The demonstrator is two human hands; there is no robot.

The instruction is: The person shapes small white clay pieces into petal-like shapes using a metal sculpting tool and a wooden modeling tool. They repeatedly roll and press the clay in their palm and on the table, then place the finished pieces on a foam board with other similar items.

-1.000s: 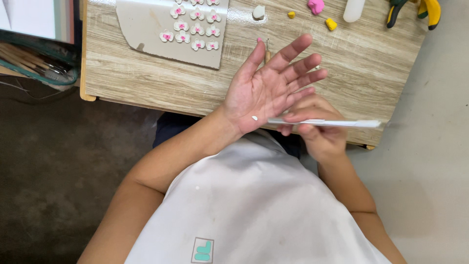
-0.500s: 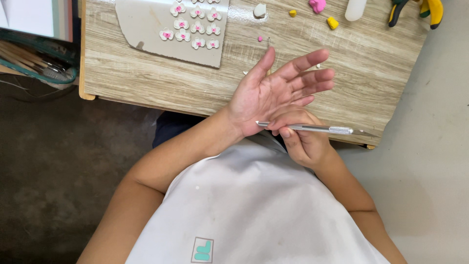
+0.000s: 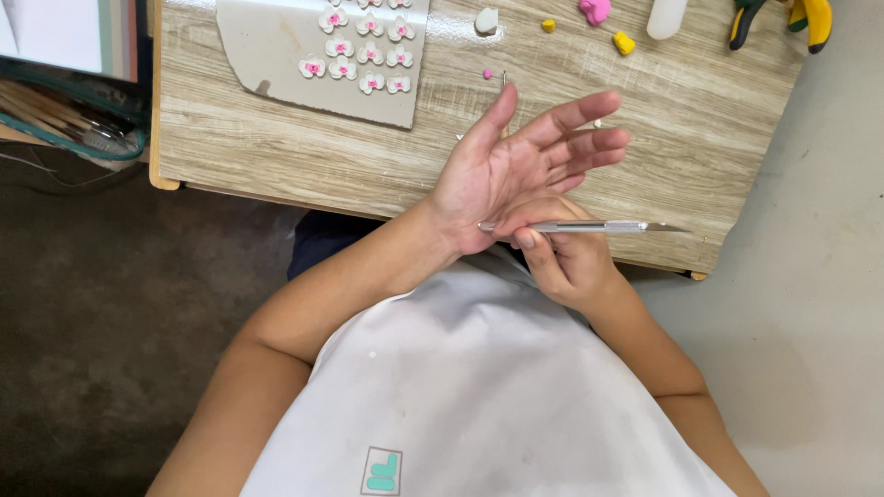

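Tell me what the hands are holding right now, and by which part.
The right hand pinches a slim metal craft knife near its butt end, blade pointing away. The left hand is open, palm up, holding nothing.

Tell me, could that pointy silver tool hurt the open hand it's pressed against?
Possibly. The right hand holds a slim silver craft knife lying across the heel of the open left hand, so a slip might nick the palm. Its pointed end juts past the table edge, so a bump could knock it loose. The hands are over small clay bits; a jerk might scatter them.
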